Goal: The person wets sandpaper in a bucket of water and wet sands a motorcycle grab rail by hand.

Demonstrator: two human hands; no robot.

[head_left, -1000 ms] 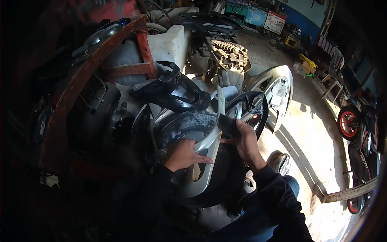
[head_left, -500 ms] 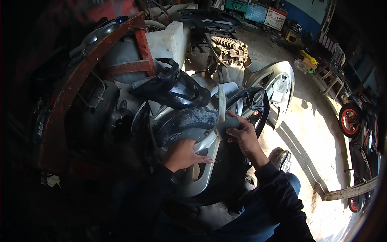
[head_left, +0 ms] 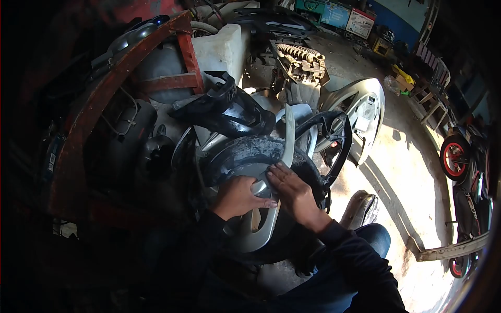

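A silver motorcycle trim piece [head_left: 289, 130], long and curved with a looped lower end, stands over a dusty black tyre [head_left: 245, 149]. My left hand [head_left: 237, 198] grips its middle, with the thumb stretched across the inner edge. On the right side of the trim lies my right hand [head_left: 292, 193], fingers bent over its surface just above the left thumb. A small grey piece that looks like folded sandpaper was in those fingers a moment ago; the hand now covers it.
Behind the tyre sit a glossy black plastic fairing [head_left: 235, 115] and a larger silver body panel [head_left: 368, 117]. A red metal frame [head_left: 99, 99] rises at left. A motorcycle with red wheels [head_left: 455, 159] stands at right, near a wooden beam [head_left: 454, 248].
My right hand has come left and turned palm down onto the silver trim, so the grey piece no longer shows. My left hand keeps its grip.
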